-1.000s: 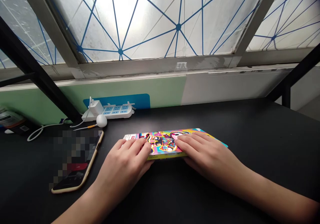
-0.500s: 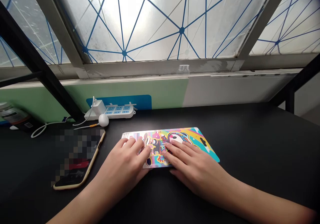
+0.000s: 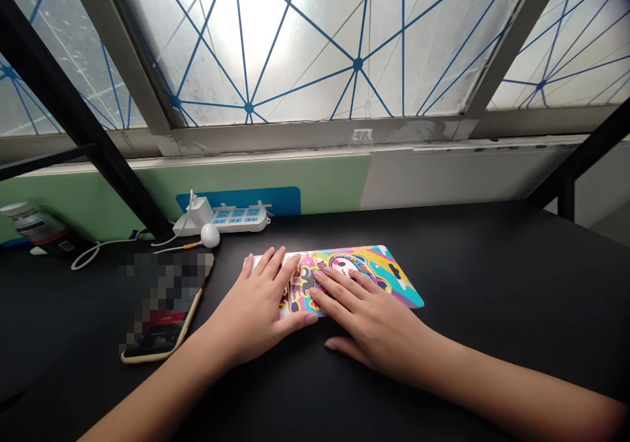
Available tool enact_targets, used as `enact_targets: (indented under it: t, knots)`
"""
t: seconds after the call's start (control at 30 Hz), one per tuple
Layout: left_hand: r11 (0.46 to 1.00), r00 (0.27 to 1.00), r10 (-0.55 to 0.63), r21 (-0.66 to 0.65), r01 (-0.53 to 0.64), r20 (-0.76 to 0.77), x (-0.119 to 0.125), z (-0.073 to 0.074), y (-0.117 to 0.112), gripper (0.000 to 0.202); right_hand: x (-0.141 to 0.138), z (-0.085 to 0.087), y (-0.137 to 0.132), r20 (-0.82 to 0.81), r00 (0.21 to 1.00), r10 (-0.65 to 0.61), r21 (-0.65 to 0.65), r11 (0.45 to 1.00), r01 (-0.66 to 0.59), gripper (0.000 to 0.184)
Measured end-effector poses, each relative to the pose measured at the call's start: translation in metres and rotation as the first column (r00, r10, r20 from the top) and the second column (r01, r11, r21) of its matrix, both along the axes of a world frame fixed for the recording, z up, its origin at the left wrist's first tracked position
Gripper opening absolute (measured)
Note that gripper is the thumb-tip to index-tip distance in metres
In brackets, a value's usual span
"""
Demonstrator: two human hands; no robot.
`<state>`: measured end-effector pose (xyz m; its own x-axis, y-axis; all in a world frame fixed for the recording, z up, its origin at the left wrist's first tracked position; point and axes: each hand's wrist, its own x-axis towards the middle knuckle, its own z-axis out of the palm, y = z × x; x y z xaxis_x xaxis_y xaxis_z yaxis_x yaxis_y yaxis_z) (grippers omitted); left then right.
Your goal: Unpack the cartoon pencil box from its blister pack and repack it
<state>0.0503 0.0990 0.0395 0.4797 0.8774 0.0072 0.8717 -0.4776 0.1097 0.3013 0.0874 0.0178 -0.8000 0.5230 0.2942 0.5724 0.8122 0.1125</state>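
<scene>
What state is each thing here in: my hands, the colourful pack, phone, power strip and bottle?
Colourful pack, lying flat; sealed or opened, can't tell.
Left hand, open, fingers spread on the pack.
Right hand, open, fingers resting on the pack.
Phone, lying screen up, partly blurred out.
Power strip, white charger plugged in near one end.
Bottle, capped.

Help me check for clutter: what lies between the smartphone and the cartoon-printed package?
In the head view, black tabletop with, nearer the camera, part of the left hand and its wrist.
</scene>
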Motion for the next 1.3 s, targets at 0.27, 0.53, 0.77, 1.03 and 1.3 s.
enact_targets:
  t: [0.27,0.53,0.77,1.03,1.3]
  knots:
    - [0.998,0.998,0.052,-0.023,-0.052,-0.026,-0.001,0.005,0.0,0.099,0.011,0.002,0.007,0.018,1.0,0.008,-0.134,0.991,-0.006,0.079]
    - [0.996,0.998,0.068,-0.063,-0.068,-0.006,-0.008,0.007,-0.001,0.101,0.037,0.003,0.014,0.007,0.999,0.032,-0.184,0.982,-0.031,0.089]
    - [0.996,0.999,0.048,-0.077,-0.048,0.003,-0.008,0.009,0.0,0.101,0.086,0.01,0.014,0.02,1.0,-0.022,-0.092,0.996,0.023,0.078]
    - [0.999,0.999,-0.002,-0.04,0.004,0.052,-0.003,0.016,-0.003,0.082,0.071,0.012,0.018,-0.041,0.995,-0.089,-0.031,0.996,0.087,0.047]
    - [0.999,0.992,0.025,-0.025,-0.022,0.124,0.014,0.002,-0.002,0.073,-0.005,0.007,0.03,0.038,0.998,0.044,-0.065,0.997,-0.042,0.083]
